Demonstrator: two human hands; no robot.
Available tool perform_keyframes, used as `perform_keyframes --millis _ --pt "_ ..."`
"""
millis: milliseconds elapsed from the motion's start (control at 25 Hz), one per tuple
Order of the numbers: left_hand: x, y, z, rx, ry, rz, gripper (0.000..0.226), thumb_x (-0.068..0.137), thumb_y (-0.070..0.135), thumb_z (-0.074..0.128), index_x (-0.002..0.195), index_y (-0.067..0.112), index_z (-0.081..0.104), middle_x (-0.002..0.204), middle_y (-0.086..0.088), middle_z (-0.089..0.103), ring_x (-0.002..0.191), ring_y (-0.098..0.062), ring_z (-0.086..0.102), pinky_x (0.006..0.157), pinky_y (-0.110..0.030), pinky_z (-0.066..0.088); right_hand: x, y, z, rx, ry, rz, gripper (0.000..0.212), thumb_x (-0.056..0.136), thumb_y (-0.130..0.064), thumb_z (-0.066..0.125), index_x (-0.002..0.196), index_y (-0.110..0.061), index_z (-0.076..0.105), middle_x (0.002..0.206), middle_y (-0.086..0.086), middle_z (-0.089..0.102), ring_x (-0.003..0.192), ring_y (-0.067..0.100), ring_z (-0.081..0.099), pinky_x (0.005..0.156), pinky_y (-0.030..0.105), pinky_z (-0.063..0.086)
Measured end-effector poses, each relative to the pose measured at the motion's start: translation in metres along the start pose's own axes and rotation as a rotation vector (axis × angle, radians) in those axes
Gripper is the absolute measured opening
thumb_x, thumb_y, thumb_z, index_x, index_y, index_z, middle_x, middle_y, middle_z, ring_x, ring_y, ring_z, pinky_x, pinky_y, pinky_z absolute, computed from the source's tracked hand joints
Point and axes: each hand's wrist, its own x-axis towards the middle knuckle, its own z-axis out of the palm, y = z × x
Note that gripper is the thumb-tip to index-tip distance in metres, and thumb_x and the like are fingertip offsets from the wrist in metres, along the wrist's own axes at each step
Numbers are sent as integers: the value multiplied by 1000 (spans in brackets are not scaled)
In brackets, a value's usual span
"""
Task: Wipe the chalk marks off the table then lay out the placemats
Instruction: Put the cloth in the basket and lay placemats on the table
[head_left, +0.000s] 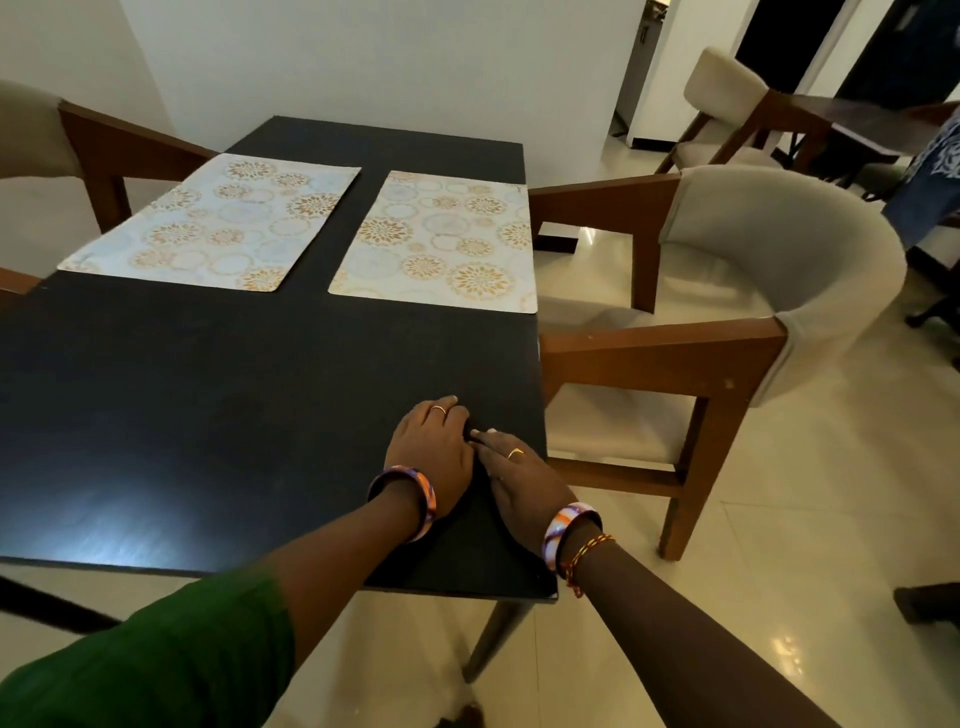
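Observation:
A dark tabletop (208, 405) fills the left of the head view, and I see no chalk marks on it. Two pale placemats with orange and blue circle patterns lie side by side at its far end: one on the left (218, 223), one on the right (441, 244) along the right edge. My left hand (431, 447) and my right hand (519, 478) rest palm down on the table near its right edge, touching each other at the fingers. Neither holds anything I can make out. Both wrists wear bangles.
A beige padded chair with a wooden frame (727, 291) stands close to the table's right side. Another chair (78, 140) is at the far left, and a third (727, 104) at the back right. A person in blue patterned cloth (930, 176) stands at the right edge.

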Motion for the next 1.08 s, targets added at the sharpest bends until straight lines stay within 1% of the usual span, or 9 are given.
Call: perform_keyframes --millis 280,400,520,640,760,840,920,1000,1080 --pt "56 42 16 -11 14 -138 44 97 26 39 139 16 35 152 -6 28 141 -21 24 116 -34 23 32 60 -29 -66 -27 -140 48 100 -11 36 146 -15 26 156 3 23 145 17 15 108 16 2" --pt "77 58 21 -6 6 -200 45 96 29 39 139 17 34 153 -5 25 142 -21 23 116 -35 22 45 85 -42 -81 -119 -153 51 100 -11 36 148 -17 21 158 1 17 146 17 10 115 23 6" --pt "102 81 25 -29 29 -253 46 95 32 38 138 15 36 153 -6 26 142 -23 22 117 -37 21 61 122 -58 -179 -156 -171 58 98 -7 40 149 -19 16 159 2 12 145 23 16 117 32 15" --pt "125 109 35 -35 44 -355 47 93 30 42 137 15 36 153 -8 25 143 -25 20 118 -39 17 67 157 -78 -408 -180 -176 58 98 -9 36 150 -11 10 159 8 3 147 26 5 119 36 6" --pt "150 154 52 -89 47 -346 47 95 31 39 138 14 33 155 -9 22 145 -25 14 119 -41 10 67 199 -105 -523 -96 -170 56 99 -14 28 149 -7 3 158 13 -2 147 28 -2 118 40 -1" --pt "166 194 63 -177 46 -331 47 99 33 30 142 14 28 156 -6 20 146 -21 11 119 -44 10 63 237 -129 -514 -53 -156 58 99 -18 31 150 -9 4 159 12 3 147 29 4 118 41 5" --pt "183 237 73 -147 78 -315 48 100 35 24 143 15 27 155 -3 22 146 -18 12 118 -49 7 55 278 -159 -513 -56 -172 59 99 -25 36 150 -12 9 157 12 13 144 30 18 115 42 19" --pt "202 282 76 -70 81 -280 46 99 36 23 138 16 37 148 -3 37 143 -18 22 119 -45 5 45 311 -190 -521 -84 -204 55 99 -30 35 148 -11 18 150 14 33 133 32 39 106 40 34" --pt "221 330 81 -82 88 -248 48 97 40 21 124 15 51 132 -5 54 131 -20 40 118 -38 10 34 341 -221 -570 -81 -253 47 98 -33 36 138 -9 38 130 14 55 113 30 55 94 37 42"
